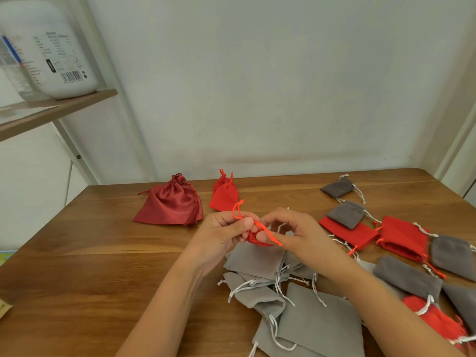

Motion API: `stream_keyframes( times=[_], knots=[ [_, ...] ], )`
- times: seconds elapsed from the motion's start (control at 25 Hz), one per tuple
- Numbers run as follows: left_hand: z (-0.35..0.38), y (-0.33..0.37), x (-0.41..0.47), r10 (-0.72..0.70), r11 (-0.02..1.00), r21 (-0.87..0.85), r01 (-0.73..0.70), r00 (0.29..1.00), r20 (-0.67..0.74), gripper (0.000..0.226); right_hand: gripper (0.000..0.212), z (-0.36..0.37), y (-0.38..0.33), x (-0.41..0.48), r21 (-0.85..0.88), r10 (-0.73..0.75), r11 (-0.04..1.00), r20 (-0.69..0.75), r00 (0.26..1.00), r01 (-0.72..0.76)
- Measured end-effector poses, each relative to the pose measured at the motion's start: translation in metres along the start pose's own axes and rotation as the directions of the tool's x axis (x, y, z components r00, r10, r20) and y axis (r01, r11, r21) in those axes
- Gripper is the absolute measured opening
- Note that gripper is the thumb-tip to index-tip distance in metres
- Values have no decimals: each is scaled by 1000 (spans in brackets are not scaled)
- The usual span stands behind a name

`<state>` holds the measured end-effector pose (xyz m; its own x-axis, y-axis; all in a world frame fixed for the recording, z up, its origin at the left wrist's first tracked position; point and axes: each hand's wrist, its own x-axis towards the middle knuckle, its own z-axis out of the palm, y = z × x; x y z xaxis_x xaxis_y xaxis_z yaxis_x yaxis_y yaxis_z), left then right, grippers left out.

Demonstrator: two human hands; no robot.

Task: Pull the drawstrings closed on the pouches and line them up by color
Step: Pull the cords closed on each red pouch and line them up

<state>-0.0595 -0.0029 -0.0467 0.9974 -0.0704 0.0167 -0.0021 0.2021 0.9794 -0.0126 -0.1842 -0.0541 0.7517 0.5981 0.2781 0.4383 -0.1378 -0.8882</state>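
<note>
A small red pouch [255,239] hangs between my hands above the table's middle. My left hand [226,234] pinches its orange-red drawstring loop [237,210], and my right hand [293,233] pinches the other cord end [273,238]. At the back stand a dark red satin pouch [171,203] and a red pouch [223,195], both drawn closed. Light grey pouches [296,313] lie heaped under my arms. Dark grey pouches [346,214] and red pouches [401,237] lie mixed on the right.
The wooden table [90,253] has bare surface on its left half. A shelf [51,109] at upper left carries a large white bottle [51,47]. A white wall runs behind the table.
</note>
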Motion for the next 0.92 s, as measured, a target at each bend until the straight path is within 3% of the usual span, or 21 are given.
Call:
stream_keyframes(
  times=[0.12, 0.24, 0.44, 0.68, 0.84, 0.92],
  knots=[
    [-4, 1, -1, -9, 999, -32, 12, 996, 94, 12, 6, 1, 2, 3, 15, -50, 999, -11, 999, 50],
    [-9, 0, -1, -12, 999, -27, 17, 985, 171, 26, 9, -3, 2, 3, 143, -65, 987, -25, 998, 68],
    [-10, -2, 1, 7, 1000, -30, -2, 986, 166, 35, 11, -6, 2, 2, 254, -42, 967, 55, 998, 26],
    [-8, -3, 0, 21, 1000, 13, -24, 980, 198, 31, 13, -6, 4, 4, 148, 9, 989, 108, 994, -25],
    [-8, -1, 0, 49, 980, 186, -73, 990, 133, 10, 4, -4, 2, 2, 166, 12, 986, 119, 993, -32],
    [-5, 0, 0, 85, 962, 251, -107, 992, 96, 12, 7, -3, 3, 2, 131, 21, 991, 107, 994, -35]
  ],
)
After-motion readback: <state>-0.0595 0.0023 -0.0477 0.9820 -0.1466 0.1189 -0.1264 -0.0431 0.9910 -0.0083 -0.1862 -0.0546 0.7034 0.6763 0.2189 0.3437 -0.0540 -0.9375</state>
